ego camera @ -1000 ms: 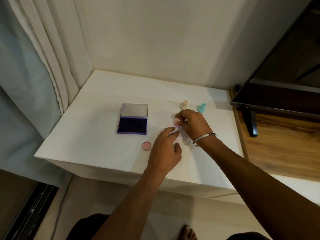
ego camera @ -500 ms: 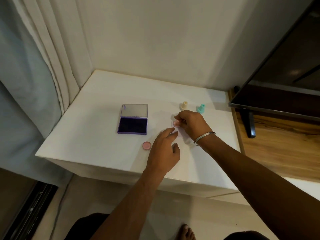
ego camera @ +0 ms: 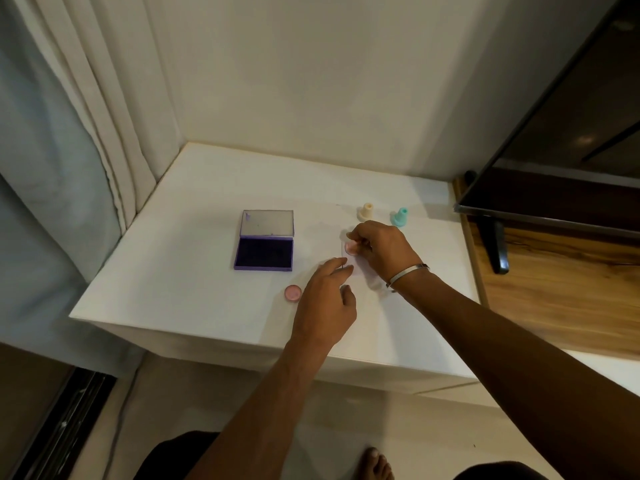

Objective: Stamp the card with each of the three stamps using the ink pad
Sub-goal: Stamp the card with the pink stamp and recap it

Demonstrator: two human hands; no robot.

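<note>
Table (ego camera: 194,271) first: white top, we stand at its near edge with both arms reaching in. Ink pad (ego camera: 265,244) sits well to the left of both hands, lid flipped back and open, dark pad face showing in the lower tray, nothing else in it. Our left hand (ego camera: 325,299) lies flat-ish, fingers half spread, fingertips pressing down beside the card; it holds nothing. Our right hand (ego camera: 381,251) is pinched shut on the pink stamp (ego camera: 351,248), which stands base down on the card (ego camera: 346,258). Card is pale and barely separates from the tabletop; we only make out its left edge under the right hand's fingers, so its long axis seems to run away from us, but we can't be sure. No print visible on it yet.

Cream stamp (ego camera: 365,212) and teal stamp (ego camera: 399,217) stand upright just beyond the right hand, cream one nearer its fingertips, teal one off to the right. Right hand is clearly the closer one for either. Pink cap (ego camera: 293,292) lies loose just left of the left hand, open side up as far as we can tell.

We judge this as first stamp being pressed; two stamps untouched. Next move likely needs a straight lift so the card doesn't drag.
</note>
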